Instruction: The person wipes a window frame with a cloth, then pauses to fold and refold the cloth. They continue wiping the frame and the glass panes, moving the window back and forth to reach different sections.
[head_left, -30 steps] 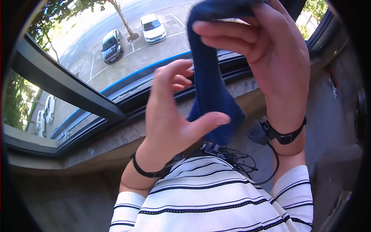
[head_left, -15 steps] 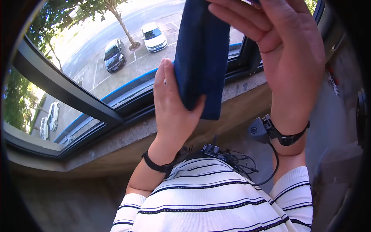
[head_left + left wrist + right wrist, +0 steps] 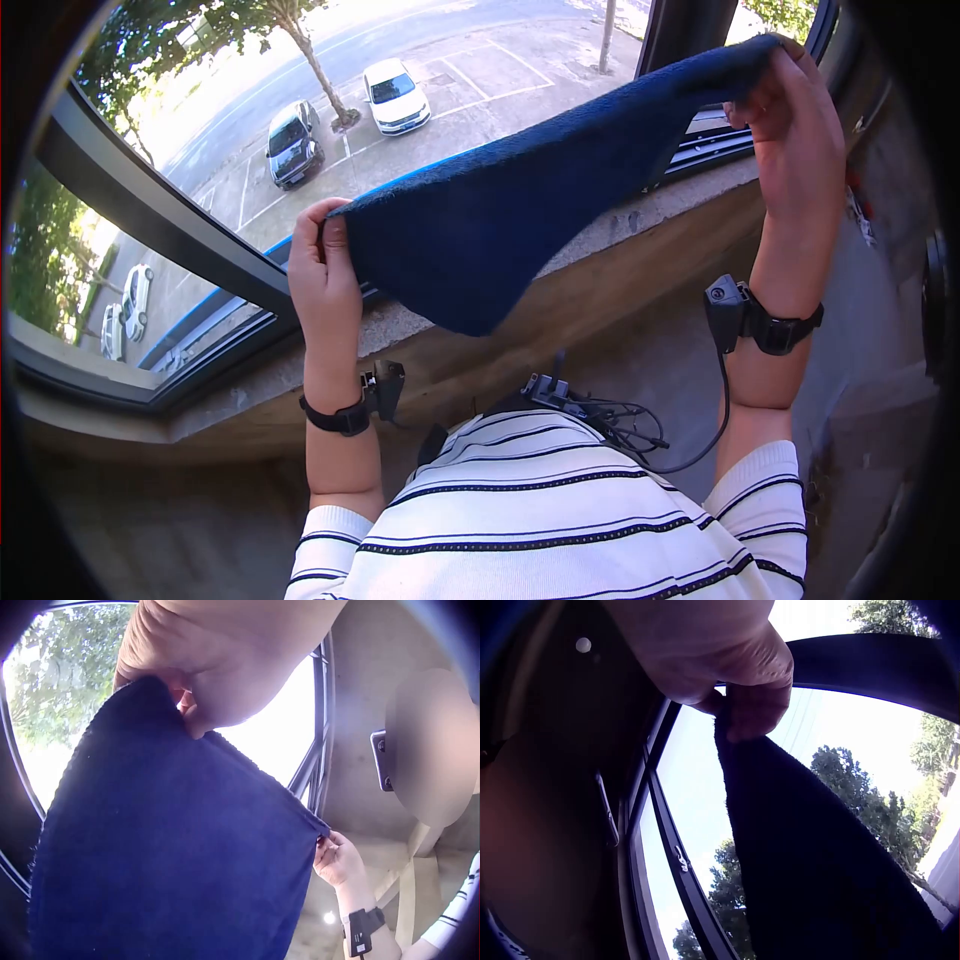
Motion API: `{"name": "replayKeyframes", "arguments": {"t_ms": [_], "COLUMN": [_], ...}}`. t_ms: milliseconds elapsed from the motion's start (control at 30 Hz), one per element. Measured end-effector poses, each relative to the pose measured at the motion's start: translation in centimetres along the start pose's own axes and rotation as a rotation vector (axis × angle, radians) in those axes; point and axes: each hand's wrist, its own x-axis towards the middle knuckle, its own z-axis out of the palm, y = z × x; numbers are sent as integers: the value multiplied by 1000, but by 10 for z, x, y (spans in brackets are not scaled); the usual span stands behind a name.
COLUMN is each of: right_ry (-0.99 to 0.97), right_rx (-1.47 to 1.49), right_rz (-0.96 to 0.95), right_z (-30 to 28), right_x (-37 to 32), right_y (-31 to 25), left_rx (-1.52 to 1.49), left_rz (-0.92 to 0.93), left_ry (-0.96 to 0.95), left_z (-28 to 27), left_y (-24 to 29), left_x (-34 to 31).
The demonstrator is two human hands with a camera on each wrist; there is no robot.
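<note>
A dark blue cloth (image 3: 520, 180), like a small towel, is stretched between both hands in front of the window. Its upper edge slants up from left to right, and the loose middle hangs down to a rounded point. My left hand (image 3: 326, 265) pinches the lower left corner between thumb and fingers. Higher up, my right hand (image 3: 795, 130) grips the other corner. In the left wrist view the cloth (image 3: 180, 825) spreads broadly below the left hand (image 3: 217, 660), with the right hand (image 3: 339, 859) at its far corner. The right wrist view shows the cloth (image 3: 802, 847) hanging from pinched fingers.
A stone window sill (image 3: 640, 215) runs beneath the cloth, beside a dark window frame (image 3: 180, 200). Outside stand parked cars, among them a white car (image 3: 397, 95), and a tree (image 3: 315, 60). Black cables (image 3: 620, 415) lie at the waist of the striped top.
The cloth went from hanging folded under the right hand to being spread wide. My left hand took hold of a corner and moved left; the right hand shifted right.
</note>
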Motion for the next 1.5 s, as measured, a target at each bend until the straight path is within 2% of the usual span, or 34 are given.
{"name": "replayKeyframes", "arguments": {"t_ms": [67,133,200,267,333,367,467,533,600,633,733,867,933,1067,1200,1233,1267,1300,1333,1400,1467,1500], "right_ry": [60,193,150,109,96,93,45,121,128,117,114,94,139,96,151,166,166,90,14,35,24,76], "right_rx": [-47,-185,-129,-70,9,12,90,-5,6,-12,-73,-153,-171,-289,-391,-321,-320,-228,-134,-107,-13,-16], "right_rz": [15,-6,22,60,134,141,156,108,105,99,94,59,59,72,48,131,131,137,141,131,-92,-107], "right_z": [-2,-4,5,4,-11,-15,-16,-12,-8,-9,-6,1,1,-28,-16,-28,-36,-39,-43,-44,-29,-27], "right_x": [-5,-8,-17,-20,-24,-25,-27,-29,-28,-26,-25,-23,-21,-16,3,18,28,37,44,48,34,21], "right_y": [0,-3,-11,-10,0,2,8,7,4,4,-3,-13,-15,-13,1,9,16,21,25,24,14,14], "left_rx": [167,173,97,17,-7,-162,-292,-262,-367,-297,-185,-184,-90,181,347,301,256,207,228,260,292,315], "left_rz": [200,162,197,164,132,39,-42,-15,-145,-44,46,10,138,272,407,378,350,367,405,538,614,608], "left_ry": [46,49,33,9,-113,-225,-235,-205,-236,-218,-184,-184,-143,-64,-6,21,49,63,126,211,264,340], "left_z": [-8,-17,-28,-35,-42,-47,-37,-31,-30,-28,-22,-18,-20,-31,-36,-36,-36,-41,-46,-61,-82,-88], "left_y": [11,25,27,30,35,41,42,40,32,28,17,3,9,25,40,44,48,49,53,63,72,77], "left_x": [4,2,-1,-1,-3,-2,-2,0,1,3,0,-3,-1,-2,30,41,51,61,69,77,69,59]}}
